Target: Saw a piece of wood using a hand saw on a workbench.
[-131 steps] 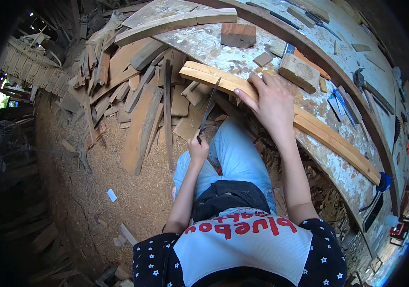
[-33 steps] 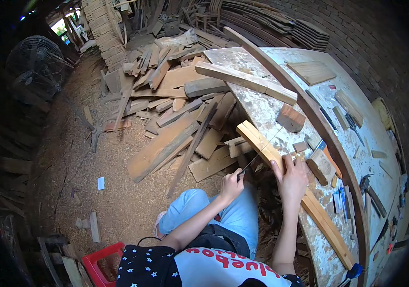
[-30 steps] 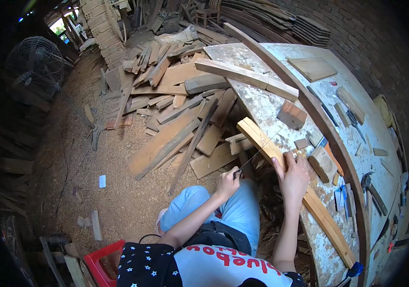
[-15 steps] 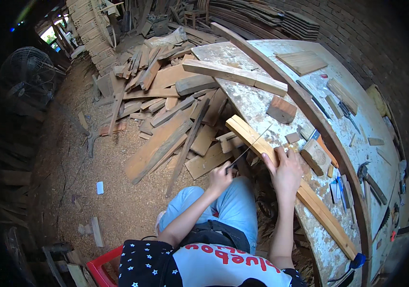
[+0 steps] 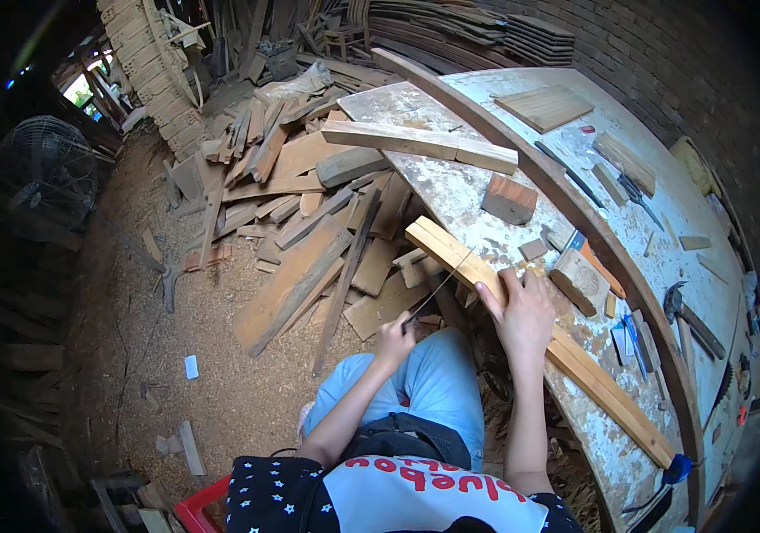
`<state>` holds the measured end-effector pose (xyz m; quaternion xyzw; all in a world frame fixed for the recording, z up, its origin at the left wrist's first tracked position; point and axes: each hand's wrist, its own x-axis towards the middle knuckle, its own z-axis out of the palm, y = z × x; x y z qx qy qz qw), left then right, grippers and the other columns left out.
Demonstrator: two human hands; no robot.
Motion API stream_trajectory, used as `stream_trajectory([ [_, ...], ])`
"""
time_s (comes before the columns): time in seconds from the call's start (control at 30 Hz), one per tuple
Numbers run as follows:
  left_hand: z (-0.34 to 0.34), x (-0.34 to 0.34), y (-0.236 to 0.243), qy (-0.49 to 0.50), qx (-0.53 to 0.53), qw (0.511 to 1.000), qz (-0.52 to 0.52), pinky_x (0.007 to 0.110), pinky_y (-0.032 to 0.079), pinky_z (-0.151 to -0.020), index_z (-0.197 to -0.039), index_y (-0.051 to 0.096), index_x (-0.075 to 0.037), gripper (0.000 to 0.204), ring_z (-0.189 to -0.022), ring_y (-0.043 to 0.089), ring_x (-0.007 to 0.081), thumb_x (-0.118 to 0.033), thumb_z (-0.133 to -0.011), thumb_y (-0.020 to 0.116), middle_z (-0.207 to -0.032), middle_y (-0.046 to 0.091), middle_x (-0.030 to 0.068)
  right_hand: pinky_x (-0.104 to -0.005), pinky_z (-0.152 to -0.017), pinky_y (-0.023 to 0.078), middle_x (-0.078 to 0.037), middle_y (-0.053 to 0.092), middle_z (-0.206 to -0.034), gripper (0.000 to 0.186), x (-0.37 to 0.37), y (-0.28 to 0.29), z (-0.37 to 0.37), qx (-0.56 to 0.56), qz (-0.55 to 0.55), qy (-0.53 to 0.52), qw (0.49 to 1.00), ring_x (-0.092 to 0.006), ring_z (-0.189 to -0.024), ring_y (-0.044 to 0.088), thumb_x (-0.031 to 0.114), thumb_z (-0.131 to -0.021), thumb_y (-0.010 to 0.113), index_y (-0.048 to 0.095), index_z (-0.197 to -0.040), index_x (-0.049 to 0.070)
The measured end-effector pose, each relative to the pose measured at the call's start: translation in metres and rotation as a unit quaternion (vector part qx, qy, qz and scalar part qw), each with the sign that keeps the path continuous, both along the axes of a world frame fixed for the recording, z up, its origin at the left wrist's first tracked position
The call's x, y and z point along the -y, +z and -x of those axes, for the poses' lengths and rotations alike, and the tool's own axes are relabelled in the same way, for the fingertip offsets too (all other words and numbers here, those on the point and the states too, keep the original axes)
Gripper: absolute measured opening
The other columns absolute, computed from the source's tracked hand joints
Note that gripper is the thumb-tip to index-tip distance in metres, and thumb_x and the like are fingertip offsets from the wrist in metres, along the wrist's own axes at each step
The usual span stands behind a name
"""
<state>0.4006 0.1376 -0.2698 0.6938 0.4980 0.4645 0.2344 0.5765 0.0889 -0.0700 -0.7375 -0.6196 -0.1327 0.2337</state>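
Note:
My left hand (image 5: pixel 394 343) is closed round the dark handle of a thin-bladed hand saw (image 5: pixel 440 288), seen nearly edge-on. Its blade slants across a long pale wooden bar (image 5: pixel 611 396), close to the bar's far end, which juts past the bench's left edge. My right hand (image 5: pixel 524 316) grips the bar just nearer to me than the blade, thumb on the left side and fingers over the top. The bar lies along the left edge of the white, worn bench (image 5: pixel 469 200). How deep the blade sits in the wood cannot be made out.
A reddish wood block (image 5: pixel 509 199), a pale block (image 5: pixel 579 282) and an orange-handled tool (image 5: pixel 604 269) lie right of the bar. A long curved board (image 5: pixel 567 184) crosses the bench, with a hammer (image 5: pixel 693 318) beyond. Scrap boards (image 5: pixel 296 289) heap up on the left.
My left hand has drawn the saw back toward me and a little left. My right hand keeps its hold on the bar. The whole view has shifted slightly.

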Motion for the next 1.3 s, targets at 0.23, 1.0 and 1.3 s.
stream_trajectory([
  [0.23,-0.012,-0.015,0.024,-0.014,-0.003,0.999,-0.030,0.044,0.046,-0.056,-0.088,0.059,0.000,0.012,-0.064,0.061,0.0405,-0.005,-0.081,0.051,-0.068,0.059,0.0233,-0.0397,-0.070,0.048,-0.014,0.055,-0.083,0.042,-0.001,0.000,0.000,-0.006,0.002,-0.008,1.000,-0.0291,-0.083,0.058,0.048,-0.081,0.062,0.063,-0.088,0.006],
  [1.0,-0.010,0.023,-0.001,-0.005,0.070,0.997,-0.012,0.046,0.044,-0.053,-0.091,0.060,-0.002,0.016,-0.061,0.059,0.0413,-0.016,-0.089,0.052,-0.063,0.057,0.0231,-0.0419,-0.070,0.048,-0.017,0.059,-0.087,0.047,0.000,-0.002,-0.005,0.015,0.004,0.003,1.000,-0.0328,-0.083,0.060,0.051,-0.081,0.061,0.064,-0.093,0.006],
  [1.3,-0.024,0.020,-0.001,0.015,0.106,0.992,0.069,0.043,0.045,-0.054,-0.096,0.063,0.003,0.023,-0.059,0.060,0.0396,-0.017,-0.090,0.053,-0.064,0.057,0.0246,-0.0440,-0.069,0.049,-0.014,0.061,-0.089,0.044,-0.014,-0.007,-0.005,0.047,0.005,-0.040,0.998,-0.0325,-0.085,0.061,0.052,-0.083,0.059,0.065,-0.098,0.011],
])
